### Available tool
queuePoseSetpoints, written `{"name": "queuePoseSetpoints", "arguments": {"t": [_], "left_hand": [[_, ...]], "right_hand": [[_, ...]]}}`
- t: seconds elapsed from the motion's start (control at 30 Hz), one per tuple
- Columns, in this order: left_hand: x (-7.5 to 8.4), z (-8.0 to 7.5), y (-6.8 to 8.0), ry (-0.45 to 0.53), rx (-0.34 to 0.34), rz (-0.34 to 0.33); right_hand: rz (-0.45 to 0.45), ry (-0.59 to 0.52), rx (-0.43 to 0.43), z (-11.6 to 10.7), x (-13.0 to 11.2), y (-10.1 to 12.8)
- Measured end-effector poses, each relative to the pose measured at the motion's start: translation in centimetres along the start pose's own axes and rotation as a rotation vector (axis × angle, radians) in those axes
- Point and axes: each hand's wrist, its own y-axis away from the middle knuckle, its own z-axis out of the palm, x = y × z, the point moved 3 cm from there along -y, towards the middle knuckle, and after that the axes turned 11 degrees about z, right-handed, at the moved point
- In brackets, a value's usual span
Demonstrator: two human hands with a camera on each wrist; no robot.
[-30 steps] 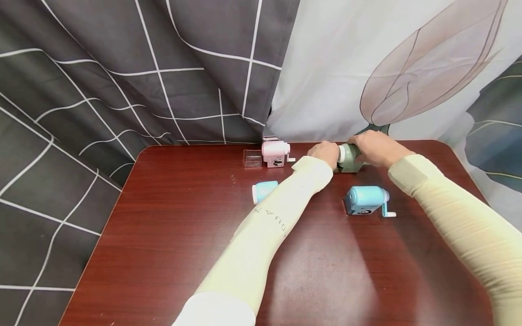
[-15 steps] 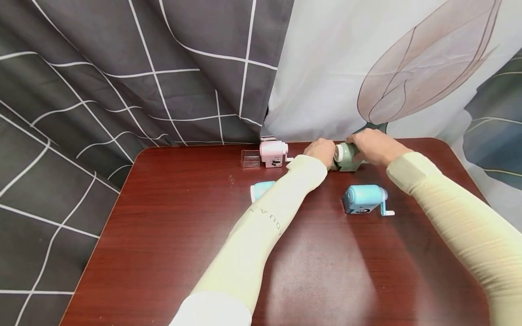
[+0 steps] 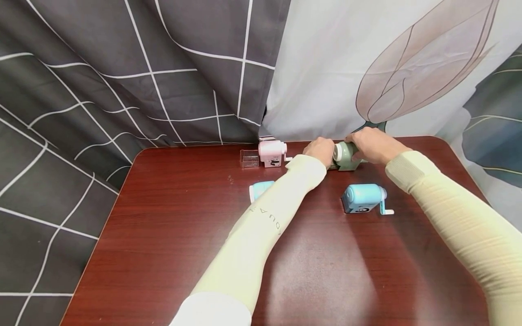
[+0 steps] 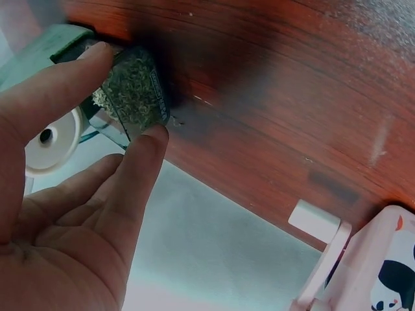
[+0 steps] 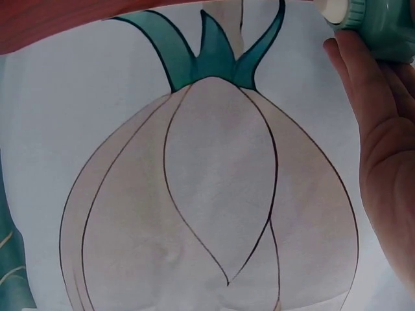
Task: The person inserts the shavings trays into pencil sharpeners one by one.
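pinching the shavings drawer (image 4: 130, 94), the left hand (image 3: 321, 150) faces the right hand (image 3: 373, 145) clasping the green sharpener (image 3: 344, 156).

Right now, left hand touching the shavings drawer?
Touching. Left wrist view: left hand pinches the shavings drawer at the green sharpener between finger and thumb.

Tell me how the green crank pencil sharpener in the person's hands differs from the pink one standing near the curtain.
The green crank pencil sharpener is held by the right hand, while the left hand pinches its shavings-filled clear drawer at its base. The pink crank pencil sharpener stands untouched, and a clear drawer sits beside it, apart. The pink one bears a panda picture; none shows on the green. Both rest on the dark red wooden table at its far edge.
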Motion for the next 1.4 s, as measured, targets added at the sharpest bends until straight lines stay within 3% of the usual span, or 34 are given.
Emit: {"name": "queuePoseSetpoints", "arguments": {"t": [0.67, 1.0, 1.4], "left_hand": [[0.8, 0.3, -0.1, 0.045, -0.006, -0.010], [1.2, 0.5, -0.2, 0.049, -0.038, -0.047], [1.1, 0.6, -0.4, 0.045, -0.020, -0.036]], "right_hand": [[0.004, 0.002, -0.009, -0.2, -0.1, 0.3], [-0.011, -0.003, 0.006, -0.1, 0.0, 0.3], [-0.011, -0.005, 0.002, 0.0, 0.0, 0.2]]}}
